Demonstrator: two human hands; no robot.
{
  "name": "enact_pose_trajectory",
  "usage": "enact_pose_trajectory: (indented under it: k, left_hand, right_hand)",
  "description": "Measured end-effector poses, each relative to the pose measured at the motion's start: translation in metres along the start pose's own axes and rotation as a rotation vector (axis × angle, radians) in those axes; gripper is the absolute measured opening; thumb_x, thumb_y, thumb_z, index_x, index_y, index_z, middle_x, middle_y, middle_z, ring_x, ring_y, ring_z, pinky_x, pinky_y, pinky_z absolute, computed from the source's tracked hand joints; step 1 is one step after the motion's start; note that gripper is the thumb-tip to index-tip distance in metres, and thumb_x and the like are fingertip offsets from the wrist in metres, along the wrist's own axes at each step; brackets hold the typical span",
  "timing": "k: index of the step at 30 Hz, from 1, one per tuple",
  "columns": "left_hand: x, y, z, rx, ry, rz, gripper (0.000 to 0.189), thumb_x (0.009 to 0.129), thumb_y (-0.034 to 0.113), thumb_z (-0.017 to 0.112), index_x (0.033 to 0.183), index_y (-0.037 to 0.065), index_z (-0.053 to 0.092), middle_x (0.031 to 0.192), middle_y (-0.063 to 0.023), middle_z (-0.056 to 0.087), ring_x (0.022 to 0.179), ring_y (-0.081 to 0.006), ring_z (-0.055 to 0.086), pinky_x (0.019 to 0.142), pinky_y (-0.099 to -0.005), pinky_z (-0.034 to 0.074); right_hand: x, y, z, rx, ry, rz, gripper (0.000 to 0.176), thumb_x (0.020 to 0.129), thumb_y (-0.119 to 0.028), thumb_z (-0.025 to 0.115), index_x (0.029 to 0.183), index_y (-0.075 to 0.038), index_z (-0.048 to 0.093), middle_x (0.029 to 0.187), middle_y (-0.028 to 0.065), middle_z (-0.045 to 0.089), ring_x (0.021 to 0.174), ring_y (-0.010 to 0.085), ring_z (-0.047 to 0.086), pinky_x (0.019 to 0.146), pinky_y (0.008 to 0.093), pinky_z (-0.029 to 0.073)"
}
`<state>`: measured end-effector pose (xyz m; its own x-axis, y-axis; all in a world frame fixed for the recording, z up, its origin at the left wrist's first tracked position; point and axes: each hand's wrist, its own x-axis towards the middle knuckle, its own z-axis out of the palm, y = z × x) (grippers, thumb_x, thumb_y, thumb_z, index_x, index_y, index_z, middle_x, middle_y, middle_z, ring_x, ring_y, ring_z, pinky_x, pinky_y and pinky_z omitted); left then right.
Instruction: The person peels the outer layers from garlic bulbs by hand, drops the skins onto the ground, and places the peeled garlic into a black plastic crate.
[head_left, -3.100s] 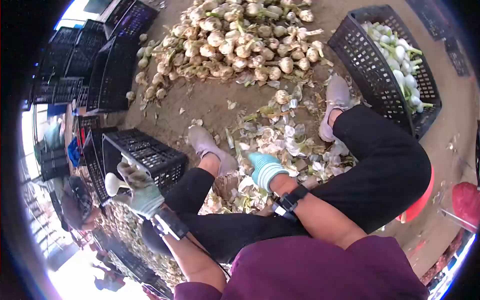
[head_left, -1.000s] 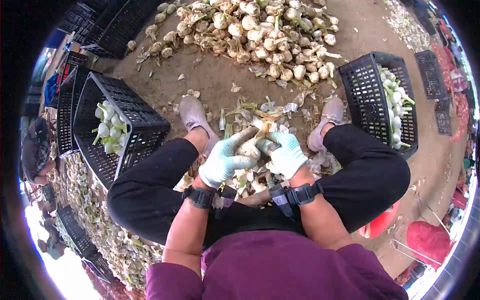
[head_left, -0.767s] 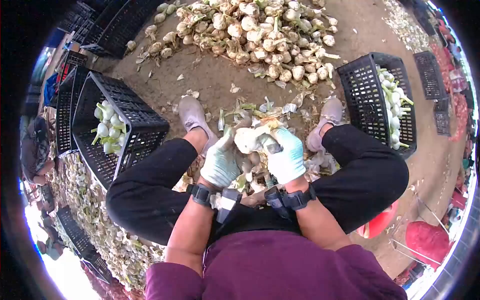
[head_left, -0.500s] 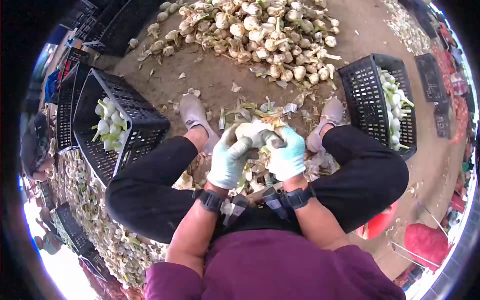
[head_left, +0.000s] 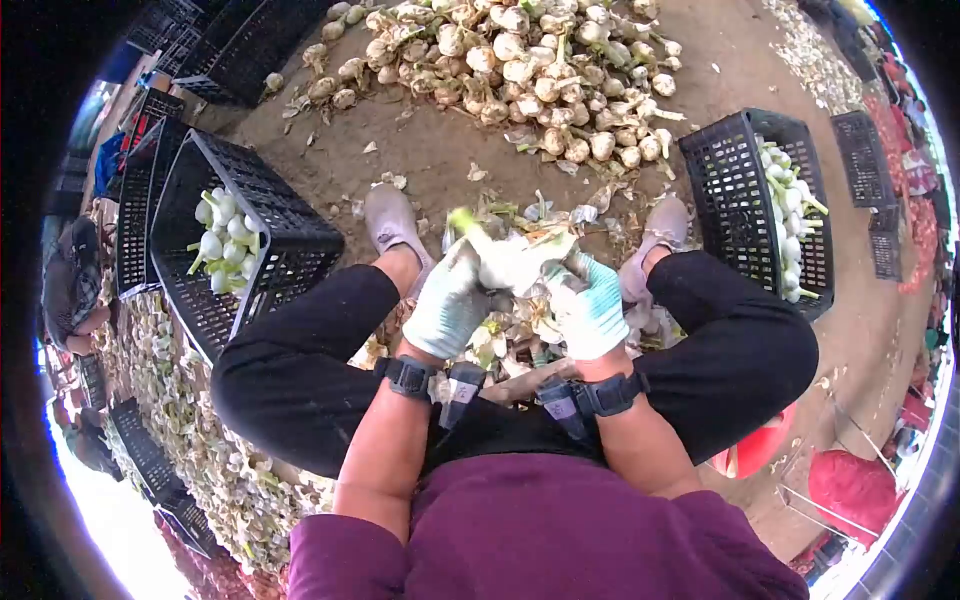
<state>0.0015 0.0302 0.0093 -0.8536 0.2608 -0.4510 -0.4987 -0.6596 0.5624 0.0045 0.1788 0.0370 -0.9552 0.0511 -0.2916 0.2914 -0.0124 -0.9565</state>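
Between my knees, both gloved hands hold one white bulb (head_left: 513, 265) with a short green stem pointing up and left. My left hand (head_left: 452, 300) is wrapped round its left side, near the stem. The fingers of my right hand (head_left: 587, 305) grip pale, loose outer skin on the bulb's right side. The bulb is somewhat blurred. Below the hands, peeled skins and leaves (head_left: 495, 340) lie on the ground.
A heap of unpeeled bulbs (head_left: 530, 80) lies ahead. Black crates with clean white bulbs stand at left (head_left: 290, 225) and right (head_left: 720, 170). Peelings (head_left: 190, 400) spread at far left, where another person (head_left: 75, 285) is partly visible. A red sack (head_left: 850, 490) sits at lower right.
The bulb has turned so that its green stem points up and left. My hands have moved slightly apart, and the right one has shifted a little right with the skin.
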Motion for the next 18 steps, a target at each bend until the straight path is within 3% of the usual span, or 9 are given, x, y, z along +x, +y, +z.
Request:
enact_pose_trajectory:
  k: [2, 4, 8, 10, 11, 12, 14, 15, 18]
  left_hand:
    - [-0.002, 0.001, -0.007, 0.161, -0.032, 0.043, 0.043, 0.075, 0.021, 0.059, 0.111, 0.005, 0.044, 0.090, -0.0046, 0.055, 0.073, -0.0125, 0.053, 0.055, -0.0232, 0.043]
    - [-0.007, 0.005, -0.006, 0.081, -0.046, 0.058, 0.052, 0.069, 0.016, 0.063, 0.115, 0.004, 0.041, 0.089, -0.0054, 0.055, 0.071, -0.0133, 0.054, 0.054, -0.0230, 0.044]
    - [-0.015, 0.018, -0.004, 0.064, -0.167, 0.009, 0.056, 0.064, 0.012, 0.069, 0.112, 0.002, 0.042, 0.093, -0.0067, 0.056, 0.075, -0.0146, 0.056, 0.062, -0.0228, 0.046]
    - [-0.012, 0.017, -0.009, 0.088, -0.165, 0.017, 0.055, 0.064, 0.011, 0.069, 0.111, 0.002, 0.043, 0.094, -0.0066, 0.056, 0.079, -0.0151, 0.056, 0.066, -0.0238, 0.046]
    - [-0.011, 0.016, -0.011, 0.113, -0.163, 0.025, 0.054, 0.064, 0.009, 0.069, 0.111, 0.001, 0.044, 0.095, -0.0066, 0.056, 0.082, -0.0157, 0.056, 0.070, -0.0249, 0.046]
    - [-0.011, 0.016, -0.012, 0.108, -0.160, 0.023, 0.054, 0.064, 0.009, 0.069, 0.111, 0.001, 0.044, 0.095, -0.0066, 0.056, 0.082, -0.0157, 0.056, 0.070, -0.0249, 0.046]
    - [-0.010, 0.014, -0.013, 0.159, -0.141, -0.023, 0.051, 0.065, 0.007, 0.067, 0.110, 0.000, 0.045, 0.098, -0.0068, 0.054, 0.086, -0.0162, 0.055, 0.078, -0.0268, 0.043]
    - [-0.010, 0.018, -0.009, 0.323, -0.097, -0.035, 0.051, 0.065, 0.007, 0.067, 0.110, -0.002, 0.045, 0.097, -0.0069, 0.054, 0.083, -0.0148, 0.055, 0.071, -0.0252, 0.046]
    - [-0.010, 0.020, -0.010, 0.281, -0.066, -0.118, 0.049, 0.065, 0.007, 0.066, 0.109, -0.002, 0.045, 0.095, -0.0065, 0.053, 0.080, -0.0139, 0.055, 0.062, -0.0229, 0.047]
  right_hand:
    - [0.003, 0.015, -0.003, -0.137, -0.034, -0.104, 0.014, 0.075, -0.006, 0.051, 0.083, 0.001, 0.059, 0.074, 0.0076, 0.060, 0.065, 0.0136, 0.054, 0.058, 0.0265, 0.042]
    - [0.014, 0.033, -0.010, -0.567, 0.221, -0.193, 0.013, 0.073, -0.003, 0.049, 0.078, 0.002, 0.059, 0.070, 0.0120, 0.059, 0.063, 0.0187, 0.055, 0.057, 0.0286, 0.042]
    - [0.041, 0.054, -0.032, -0.733, 0.202, 0.168, 0.018, 0.069, -0.005, 0.055, 0.085, 0.003, 0.055, 0.071, 0.0168, 0.056, 0.062, 0.0262, 0.054, 0.058, 0.0332, 0.042]
    - [0.038, 0.055, -0.028, -0.873, 0.256, -0.325, 0.025, 0.071, -0.012, 0.061, 0.090, 0.003, 0.053, 0.071, 0.0070, 0.058, 0.056, 0.0170, 0.051, 0.051, 0.0298, 0.042]
    - [0.041, 0.068, -0.033, -0.373, -0.005, -0.127, 0.030, 0.072, -0.015, 0.062, 0.094, 0.002, 0.051, 0.077, 0.0072, 0.059, 0.064, 0.0175, 0.054, 0.057, 0.0292, 0.044]
    - [0.036, 0.050, -0.029, -0.377, -0.008, -0.123, 0.030, 0.072, -0.015, 0.062, 0.094, 0.002, 0.051, 0.077, 0.0072, 0.059, 0.064, 0.0175, 0.054, 0.057, 0.0292, 0.044]
    - [0.020, 0.010, -0.022, -0.397, -0.344, -0.112, 0.031, 0.073, -0.014, 0.061, 0.098, 0.002, 0.051, 0.082, 0.0077, 0.059, 0.070, 0.0160, 0.055, 0.062, 0.0280, 0.044]
    - [0.017, 0.003, -0.012, -0.290, -0.358, -0.308, 0.036, 0.072, -0.015, 0.062, 0.101, 0.001, 0.052, 0.090, 0.0132, 0.058, 0.078, 0.0215, 0.055, 0.067, 0.0308, 0.044]
    - [0.017, -0.003, -0.014, -0.227, -0.472, 0.167, 0.035, 0.074, -0.016, 0.061, 0.104, 0.000, 0.053, 0.097, 0.0122, 0.057, 0.087, 0.0181, 0.054, 0.074, 0.0286, 0.043]
